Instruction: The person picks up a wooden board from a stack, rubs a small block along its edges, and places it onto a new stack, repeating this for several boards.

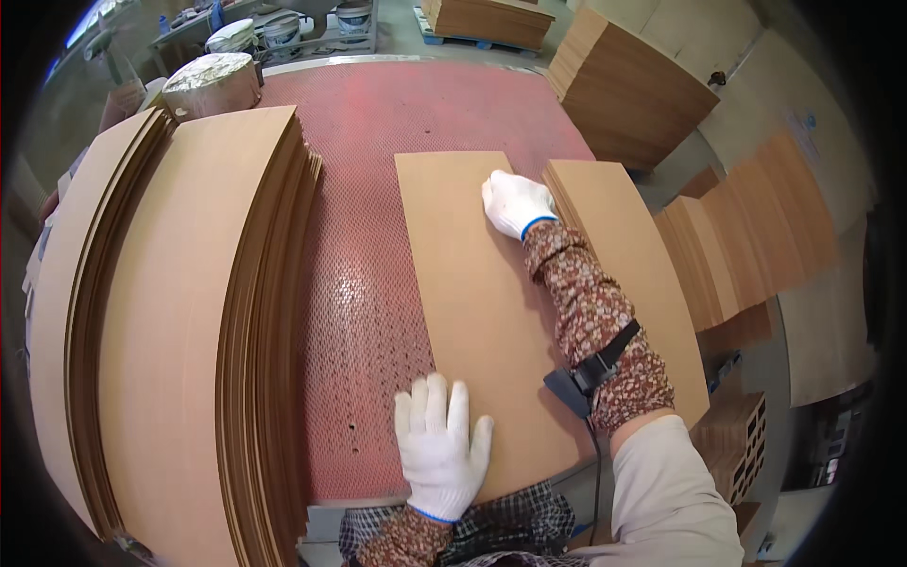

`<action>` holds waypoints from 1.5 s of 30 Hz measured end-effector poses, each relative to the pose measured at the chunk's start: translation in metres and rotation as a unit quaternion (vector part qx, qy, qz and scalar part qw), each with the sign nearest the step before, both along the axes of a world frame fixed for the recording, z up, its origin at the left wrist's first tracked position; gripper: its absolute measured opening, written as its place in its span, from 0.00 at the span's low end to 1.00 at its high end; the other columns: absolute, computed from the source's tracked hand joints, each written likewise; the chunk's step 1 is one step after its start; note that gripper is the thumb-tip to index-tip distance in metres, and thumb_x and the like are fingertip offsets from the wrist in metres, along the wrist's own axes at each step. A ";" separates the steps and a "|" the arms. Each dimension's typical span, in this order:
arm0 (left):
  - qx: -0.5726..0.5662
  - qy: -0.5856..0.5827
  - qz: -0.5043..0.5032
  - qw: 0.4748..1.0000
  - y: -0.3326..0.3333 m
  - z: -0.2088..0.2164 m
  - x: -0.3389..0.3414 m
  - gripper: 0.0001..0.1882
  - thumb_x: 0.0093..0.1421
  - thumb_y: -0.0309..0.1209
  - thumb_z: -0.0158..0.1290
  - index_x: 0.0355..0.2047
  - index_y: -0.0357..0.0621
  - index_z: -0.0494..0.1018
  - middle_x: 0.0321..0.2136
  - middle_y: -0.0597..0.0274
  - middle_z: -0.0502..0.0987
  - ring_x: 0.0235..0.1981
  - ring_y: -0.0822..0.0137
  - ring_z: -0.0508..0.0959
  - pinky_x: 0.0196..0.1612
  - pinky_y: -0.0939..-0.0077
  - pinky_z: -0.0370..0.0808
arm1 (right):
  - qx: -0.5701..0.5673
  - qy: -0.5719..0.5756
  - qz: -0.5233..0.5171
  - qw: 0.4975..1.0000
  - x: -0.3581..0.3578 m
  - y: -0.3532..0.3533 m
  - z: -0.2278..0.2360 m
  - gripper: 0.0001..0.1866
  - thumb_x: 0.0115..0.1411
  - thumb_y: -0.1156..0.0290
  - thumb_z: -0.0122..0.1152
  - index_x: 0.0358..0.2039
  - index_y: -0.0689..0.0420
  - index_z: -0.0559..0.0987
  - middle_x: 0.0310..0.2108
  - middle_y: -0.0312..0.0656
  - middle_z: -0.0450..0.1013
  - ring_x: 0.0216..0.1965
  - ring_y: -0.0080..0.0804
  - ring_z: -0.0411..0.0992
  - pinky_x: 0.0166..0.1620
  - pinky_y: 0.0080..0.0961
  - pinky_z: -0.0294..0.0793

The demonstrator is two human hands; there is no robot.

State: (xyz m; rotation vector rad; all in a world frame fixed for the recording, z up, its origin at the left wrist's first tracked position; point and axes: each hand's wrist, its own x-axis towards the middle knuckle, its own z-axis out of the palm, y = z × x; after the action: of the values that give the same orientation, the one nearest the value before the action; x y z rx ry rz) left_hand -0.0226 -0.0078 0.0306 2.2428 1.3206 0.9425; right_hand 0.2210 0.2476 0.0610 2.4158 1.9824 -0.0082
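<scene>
A long tan wooden board (455,274) lies lengthwise in front of me on a red, mesh-textured tabletop (354,283). My left hand (442,452), in a white glove, rests with its fingers stretched out over the board's near left corner. Farther up, near the board's far right edge, my white-gloved right hand (518,202) is closed with its knuckles on the surface; whatever it may hold is hidden. Close to the right of this board lies a stack of similar boards (628,255), partly covered by my right forearm. A dark strap with a small device crosses that sleeve.
Two tall stacks of boards, an inner stack (189,283) and an outer stack (80,302), line the left side. Behind them stands a foil-covered round container (213,83). More board piles (633,85) rise at the back right, and another board stack (746,227) stands beyond the right edge.
</scene>
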 end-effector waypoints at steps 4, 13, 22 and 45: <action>-0.028 0.025 -0.009 0.999 0.009 0.012 -0.009 0.32 0.46 0.37 0.69 0.50 0.33 0.75 0.49 0.40 0.73 0.51 0.40 0.73 0.53 0.43 0.70 | -0.016 0.035 -0.036 0.999 0.005 0.057 0.008 0.24 0.71 0.55 0.50 0.52 0.57 0.86 0.54 0.58 0.81 0.56 0.62 0.80 0.58 0.54 0.80; -0.032 0.011 -0.019 0.999 -0.003 0.012 -0.002 0.30 0.46 0.36 0.68 0.48 0.32 0.75 0.47 0.42 0.73 0.48 0.43 0.74 0.51 0.46 0.70 | -0.043 -0.008 -0.001 0.999 0.019 0.093 0.018 0.22 0.70 0.63 0.49 0.56 0.55 0.85 0.56 0.51 0.82 0.57 0.58 0.80 0.59 0.56 0.79; -0.003 -0.016 0.002 1.000 -0.032 -0.006 0.003 0.30 0.48 0.31 0.69 0.51 0.32 0.74 0.51 0.39 0.73 0.53 0.38 0.73 0.58 0.40 0.70 | 0.000 -0.003 -0.008 1.000 0.008 -0.012 -0.009 0.21 0.70 0.59 0.52 0.50 0.58 0.86 0.48 0.58 0.84 0.51 0.60 0.83 0.51 0.56 0.83; 0.115 -0.009 0.042 0.992 -0.030 -0.015 0.002 0.22 0.54 0.32 0.65 0.47 0.32 0.76 0.47 0.45 0.76 0.50 0.44 0.75 0.57 0.50 0.72 | 0.074 -0.004 -0.015 0.997 -0.058 -0.405 -0.022 0.16 0.75 0.55 0.53 0.34 0.54 0.72 0.16 0.45 0.76 0.18 0.48 0.79 0.22 0.44 0.76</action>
State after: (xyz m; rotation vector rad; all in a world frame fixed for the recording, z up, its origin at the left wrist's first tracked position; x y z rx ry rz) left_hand -0.0207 -0.0378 0.0160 2.3548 1.3702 1.1965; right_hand 0.1633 -0.1575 0.0385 2.5301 2.0107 0.1540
